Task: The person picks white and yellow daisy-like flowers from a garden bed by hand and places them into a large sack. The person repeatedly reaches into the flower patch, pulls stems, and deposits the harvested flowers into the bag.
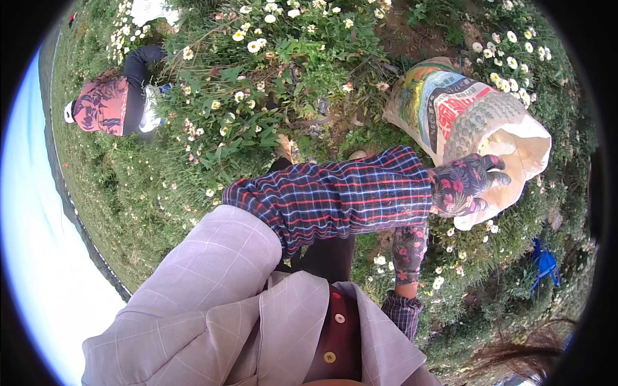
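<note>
My left hand (466,186), in a dark floral glove below a plaid sleeve, reaches across to the right. Its fingers are spread over the mouth of a printed woven sack (475,113), and no object shows between them. The sack leans among the plants with its pale inner side (519,161) facing me; something pale yellow lies just inside. The floral-gloved right hand (410,251) is below the left forearm. Its fingers are hidden behind that sleeve, so what they touch cannot be seen.
White-flowered plants (253,46) grow all around, with bare soil (415,34) beyond the sack. At the far left a person (104,103) bends beside a white bag (150,108). Another white bag (152,12) lies at the top. A blue object (545,265) sits among plants at right.
</note>
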Available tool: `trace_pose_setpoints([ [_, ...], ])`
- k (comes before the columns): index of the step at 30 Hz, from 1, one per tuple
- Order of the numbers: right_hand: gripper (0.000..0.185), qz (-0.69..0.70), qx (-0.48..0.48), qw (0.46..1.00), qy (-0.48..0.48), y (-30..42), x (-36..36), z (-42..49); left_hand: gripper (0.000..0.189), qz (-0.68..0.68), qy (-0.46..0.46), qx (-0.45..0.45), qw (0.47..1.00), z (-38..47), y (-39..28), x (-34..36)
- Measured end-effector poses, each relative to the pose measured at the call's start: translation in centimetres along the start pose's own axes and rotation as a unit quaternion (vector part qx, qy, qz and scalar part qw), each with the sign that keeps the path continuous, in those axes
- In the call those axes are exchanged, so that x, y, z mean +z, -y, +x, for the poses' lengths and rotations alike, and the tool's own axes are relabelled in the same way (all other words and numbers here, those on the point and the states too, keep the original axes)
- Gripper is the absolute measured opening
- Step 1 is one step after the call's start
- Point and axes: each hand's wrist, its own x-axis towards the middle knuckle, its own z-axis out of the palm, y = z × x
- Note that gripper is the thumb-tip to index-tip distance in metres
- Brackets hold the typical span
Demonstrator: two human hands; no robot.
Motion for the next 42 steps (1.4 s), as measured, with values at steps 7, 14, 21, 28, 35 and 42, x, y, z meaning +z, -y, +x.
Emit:
trace_pose_setpoints([
  [7,0.025,0.230,-0.192,0.945,0.134,13.5,8.4,9.2,0.019,0.073,-0.322,-0.353,0.876,-20.4,2.9,-22.6],
  [14,0.054,0.170,-0.330,0.922,0.112,29.6,25.0,22.0,0.022,0.264,-0.534,-0.338,0.729,-34.2,3.3,-41.3],
  [21,0.066,-0.272,-0.289,0.905,0.155,35.3,40.5,34.5,0.022,0.041,-0.403,-0.412,0.816,-35.7,5.1,-37.5],
  [28,0.047,-0.215,-0.307,0.875,0.306,29.1,41.8,38.9,0.022,-0.051,-0.334,-0.470,0.816,-38.3,8.1,-35.3],
  [35,0.046,0.097,-0.240,0.938,0.231,14.5,29.7,22.3,0.023,-0.109,-0.449,-0.442,0.769,-37.9,7.9,-36.2],
  [42,0.037,-0.286,0.198,0.841,0.414,-11.6,18.2,6.8,0.024,-0.083,-0.481,-0.426,0.762,-35.7,7.6,-34.1],
])
